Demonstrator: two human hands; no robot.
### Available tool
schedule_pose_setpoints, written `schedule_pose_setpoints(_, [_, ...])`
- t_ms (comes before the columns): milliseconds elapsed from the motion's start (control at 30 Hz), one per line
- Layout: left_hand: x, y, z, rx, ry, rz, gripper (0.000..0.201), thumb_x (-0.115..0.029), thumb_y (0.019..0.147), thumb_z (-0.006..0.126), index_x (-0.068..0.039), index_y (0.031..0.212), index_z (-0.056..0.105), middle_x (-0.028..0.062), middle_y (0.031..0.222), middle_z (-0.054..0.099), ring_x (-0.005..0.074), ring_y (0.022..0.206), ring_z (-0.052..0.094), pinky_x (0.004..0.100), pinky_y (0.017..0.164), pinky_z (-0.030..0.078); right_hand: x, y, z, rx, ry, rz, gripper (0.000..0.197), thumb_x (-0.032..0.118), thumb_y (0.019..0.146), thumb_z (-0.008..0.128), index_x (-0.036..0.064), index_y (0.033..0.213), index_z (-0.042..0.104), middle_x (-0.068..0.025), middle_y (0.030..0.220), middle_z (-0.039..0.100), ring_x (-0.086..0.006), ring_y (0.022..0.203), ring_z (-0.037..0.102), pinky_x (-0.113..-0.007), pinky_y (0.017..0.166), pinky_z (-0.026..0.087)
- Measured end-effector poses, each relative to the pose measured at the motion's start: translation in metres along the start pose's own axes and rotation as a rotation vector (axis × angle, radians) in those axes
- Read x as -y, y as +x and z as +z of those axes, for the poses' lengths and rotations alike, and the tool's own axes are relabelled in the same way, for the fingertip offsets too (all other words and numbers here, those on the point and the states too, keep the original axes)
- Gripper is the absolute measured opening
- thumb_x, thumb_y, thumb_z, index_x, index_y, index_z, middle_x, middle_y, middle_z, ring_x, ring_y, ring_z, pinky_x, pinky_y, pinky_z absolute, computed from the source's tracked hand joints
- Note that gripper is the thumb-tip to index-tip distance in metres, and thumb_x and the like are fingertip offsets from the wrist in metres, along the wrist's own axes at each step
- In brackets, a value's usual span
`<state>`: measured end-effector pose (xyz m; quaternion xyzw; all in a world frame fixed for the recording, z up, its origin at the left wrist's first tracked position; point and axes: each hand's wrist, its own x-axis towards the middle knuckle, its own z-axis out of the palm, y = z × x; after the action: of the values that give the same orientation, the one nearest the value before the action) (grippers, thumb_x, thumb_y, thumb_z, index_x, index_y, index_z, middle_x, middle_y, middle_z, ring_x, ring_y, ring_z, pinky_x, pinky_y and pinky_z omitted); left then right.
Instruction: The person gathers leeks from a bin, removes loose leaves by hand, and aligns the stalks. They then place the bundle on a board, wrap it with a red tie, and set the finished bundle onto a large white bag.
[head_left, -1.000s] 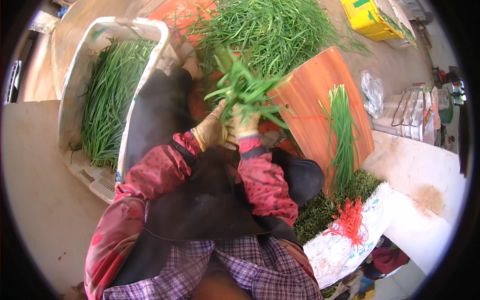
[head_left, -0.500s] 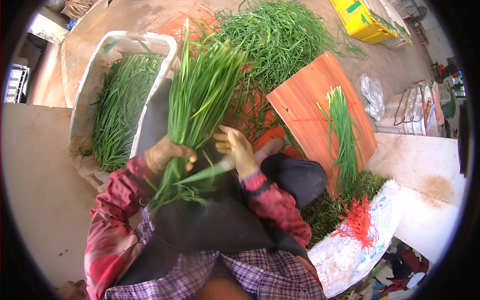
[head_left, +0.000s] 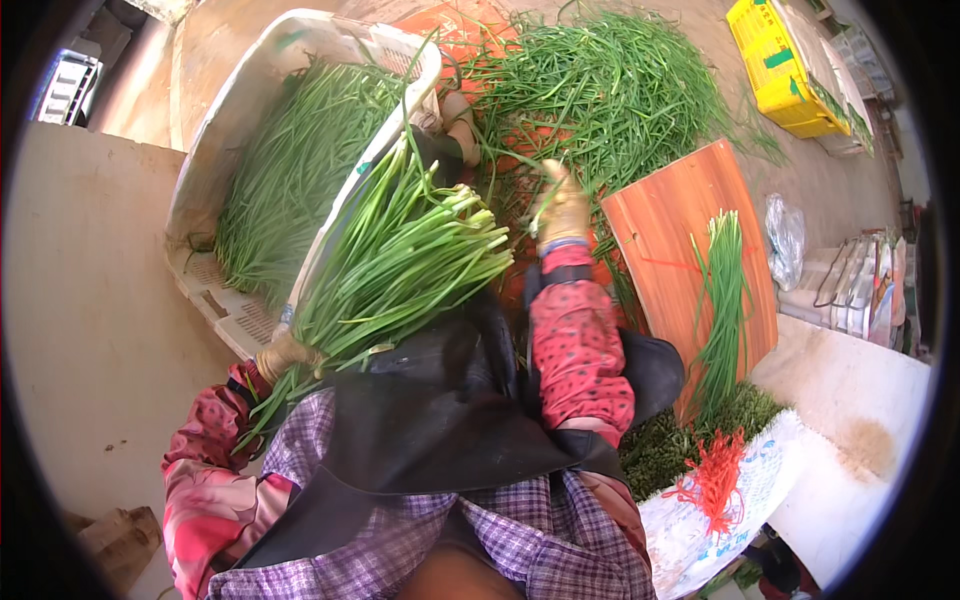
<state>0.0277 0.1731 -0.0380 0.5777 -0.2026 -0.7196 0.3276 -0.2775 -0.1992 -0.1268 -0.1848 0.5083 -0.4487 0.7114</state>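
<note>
My gloved left hand (head_left: 285,357) is closed around the leafy part of a thick bunch of chives (head_left: 400,265). Pale cut ends of the bunch point up and to the right, and its stalks lie over my dark apron (head_left: 430,420). Out in front, my gloved right hand (head_left: 563,208) is beside the near edge of a large loose chive heap (head_left: 610,90). Thin green leaves show at its fingers, but blur hides whether they are gripped. To the left, a white plastic crate (head_left: 235,318) holds more chives (head_left: 300,170).
A wood-grain board (head_left: 660,215) at the right carries a smaller chive bunch (head_left: 722,300). Red ties (head_left: 715,480) lie on a white sack (head_left: 690,535) near dark green stuff. Farther off are a yellow crate (head_left: 775,75) and a clear plastic bag (head_left: 783,240).
The bunch has swung over, so its pale ends now point up and right. My left hand has moved lower and left; my right hand has left the bunch and reached forward to the heap.
</note>
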Motion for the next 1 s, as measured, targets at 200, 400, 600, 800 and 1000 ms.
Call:
schedule_pose_setpoints(200, [-0.019,-0.008,0.017,-0.021,-0.098,-0.026,0.042,0.004,0.076,0.067,0.004,0.115,0.054,0.0153,0.079,0.066,0.0222,0.066,0.063,0.033,0.052,0.051,0.065,-0.062,0.017,0.58,-0.508,-0.24,0.043,0.049,0.084,0.063,0.0071,0.09,0.069,-0.0045,0.084,0.069,-0.0115,0.072,0.06,-0.024,0.066,0.047])
schedule_pose_setpoints(400, [0.006,0.006,0.005,-0.037,-0.094,0.017,0.04,0.004,0.077,0.067,0.003,0.115,0.054,0.0126,0.084,0.066,0.0248,0.065,0.063,0.0353,0.057,0.054,-0.039,-0.075,0.022,0.496,-0.918,-0.563,0.032,0.04,0.086,0.061,0.0084,0.082,0.066,-0.0132,0.097,0.064,-0.0279,0.086,0.06,-0.037,0.078,0.049])
schedule_pose_setpoints(600, [-0.015,-0.003,0.01,0.063,-0.032,-0.075,0.041,0.005,0.076,0.069,0.002,0.115,0.054,0.0137,0.084,0.065,0.022,0.066,0.063,0.0329,0.056,0.053,0.033,-0.034,0.0,0.36,-1.21,-0.306,0.033,0.035,0.088,0.059,0.0027,0.091,0.067,-0.0099,0.084,0.068,-0.0188,0.086,0.062,-0.032,0.078,0.046])
schedule_pose_setpoints(800, [-0.038,0.006,0.003,0.173,0.052,-0.121,0.043,0.007,0.077,0.068,0.001,0.117,0.053,0.0137,0.082,0.064,0.02,0.066,0.062,0.031,0.054,0.052,0.004,-0.025,0.079,1.206,-1.418,0.089,0.058,0.043,0.075,0.072,0.0,0.112,0.061,-0.0136,0.103,0.065,-0.0226,0.094,0.061,-0.033,0.084,0.047])
schedule_pose_setpoints(1000, [-0.039,0.003,-0.003,0.152,0.09,-0.153,0.034,0.005,0.076,0.067,0.003,0.107,0.056,0.0137,0.076,0.063,0.0196,0.064,0.061,0.0317,0.057,0.052,-0.017,-0.04,0.06,1.112,-0.985,0.022,0.026,0.025,0.086,0.057,0.0041,0.097,0.068,-0.0119,0.089,0.068,-0.0211,0.085,0.061,-0.032,0.08,0.045])
